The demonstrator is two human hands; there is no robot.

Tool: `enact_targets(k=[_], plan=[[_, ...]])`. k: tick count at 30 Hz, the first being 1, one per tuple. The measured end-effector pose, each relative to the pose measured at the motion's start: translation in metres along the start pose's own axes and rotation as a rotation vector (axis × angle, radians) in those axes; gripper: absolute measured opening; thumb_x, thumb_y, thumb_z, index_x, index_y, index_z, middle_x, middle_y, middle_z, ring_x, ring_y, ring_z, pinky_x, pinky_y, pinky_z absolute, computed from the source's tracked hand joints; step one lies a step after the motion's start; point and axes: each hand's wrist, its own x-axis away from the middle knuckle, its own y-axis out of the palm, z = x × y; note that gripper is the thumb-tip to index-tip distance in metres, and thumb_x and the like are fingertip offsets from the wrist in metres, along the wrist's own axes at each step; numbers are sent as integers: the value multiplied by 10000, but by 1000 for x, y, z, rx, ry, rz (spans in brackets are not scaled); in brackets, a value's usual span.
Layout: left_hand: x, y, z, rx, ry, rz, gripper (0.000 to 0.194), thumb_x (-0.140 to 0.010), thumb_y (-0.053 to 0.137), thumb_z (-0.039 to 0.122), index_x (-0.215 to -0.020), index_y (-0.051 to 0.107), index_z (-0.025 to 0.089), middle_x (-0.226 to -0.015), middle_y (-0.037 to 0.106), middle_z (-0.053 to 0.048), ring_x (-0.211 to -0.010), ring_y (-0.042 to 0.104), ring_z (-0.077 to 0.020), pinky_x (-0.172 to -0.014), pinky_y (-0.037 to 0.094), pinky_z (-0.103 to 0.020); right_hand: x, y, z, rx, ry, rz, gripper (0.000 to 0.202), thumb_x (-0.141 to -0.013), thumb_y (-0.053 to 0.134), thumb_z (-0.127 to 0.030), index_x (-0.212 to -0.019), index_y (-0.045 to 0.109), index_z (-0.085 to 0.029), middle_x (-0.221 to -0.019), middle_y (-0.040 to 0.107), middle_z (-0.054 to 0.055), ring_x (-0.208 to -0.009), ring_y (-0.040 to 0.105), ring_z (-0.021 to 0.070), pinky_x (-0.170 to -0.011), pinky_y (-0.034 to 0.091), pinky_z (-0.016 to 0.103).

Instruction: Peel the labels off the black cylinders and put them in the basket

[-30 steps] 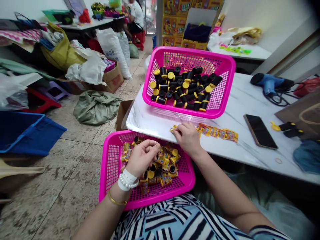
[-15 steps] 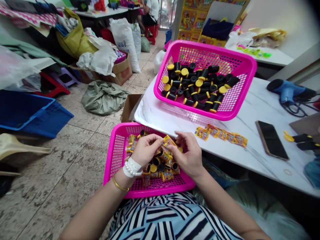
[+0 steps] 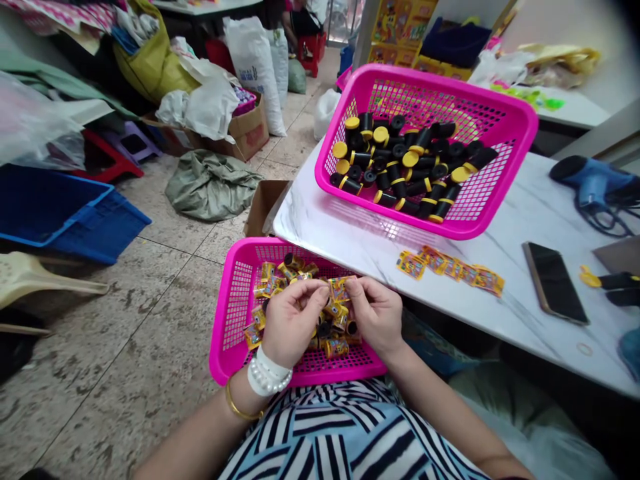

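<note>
Both hands meet over the lower pink basket (image 3: 227, 333), which holds several small cylinders in yellow printed wrappers. A yellow printed wrapper (image 3: 340, 289) is stretched between them. My left hand (image 3: 295, 320) pinches its left side between thumb and fingers. My right hand (image 3: 375, 317) grips its right edge with the thumb on top. Black cylinders with yellow caps (image 3: 395, 170) fill part of the upper pink basket (image 3: 425, 223). Several flat printed wrappers (image 3: 453, 267) lie in a row on the white marbled table (image 3: 320, 227).
On the table's right are a phone (image 3: 555, 283), a blue heat gun (image 3: 593, 183) and a few black pieces with a yellow one. Blue bins (image 3: 100, 227), a green sack (image 3: 210, 187) and white sacks (image 3: 255, 73) stand on the floor at left.
My right fingers have closed on the wrapper's right edge, and the wrapper is now held flatter between both hands. The whole view has shifted slightly.
</note>
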Motion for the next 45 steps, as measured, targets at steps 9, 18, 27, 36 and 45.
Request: enact_targets(k=[9, 18, 27, 36, 45], plan=[[-4, 3, -6, 58, 20, 2, 264, -784, 718, 420, -872, 769, 177, -571, 569, 15, -510, 461, -114, -469, 377, -232, 5, 2, -4, 91, -235, -5, 226, -949, 586, -271, -742, 639, -200, -643, 570, -3, -574, 524, 138, -563, 412, 274], [-11, -13, -22, -31, 90, 119, 208, -729, 792, 381, -757, 759, 178, -761, 692, -42, -734, 622, -180, -679, 509, -270, -5, 8, -12, 22, -211, -102, 106, -868, 631, -206, -772, 675, -192, -698, 626, 8, -619, 570, 144, -571, 442, 262], [-11, -19, -16, 211, -180, -1, 390, -702, 786, 517, -787, 671, 154, -407, 459, 71, -341, 307, -39, -368, 179, -162, -85, -34, -26, 325, -475, -173, 161, -918, 598, -220, -798, 701, -186, -715, 691, 18, -643, 615, 141, -608, 464, 250], [-16, -23, 0, 435, -369, -178, 386, -640, 858, 400, -785, 645, 113, -526, 563, 31, -365, 322, 2, -342, 142, -123, -239, -80, -17, 1053, -459, -451, 180, -778, 704, -67, -631, 706, -171, -609, 659, -14, -576, 580, 98, -555, 331, 257], [-30, -21, 4, 607, -411, -164, 331, -656, 846, 241, -874, 633, 114, -653, 576, 48, -397, 366, 11, -297, 158, -89, -235, -80, -16, 935, -440, -342, 673, -858, 96, -346, -588, 581, 36, -675, 666, 44, -719, 642, 42, -567, 338, 293]])
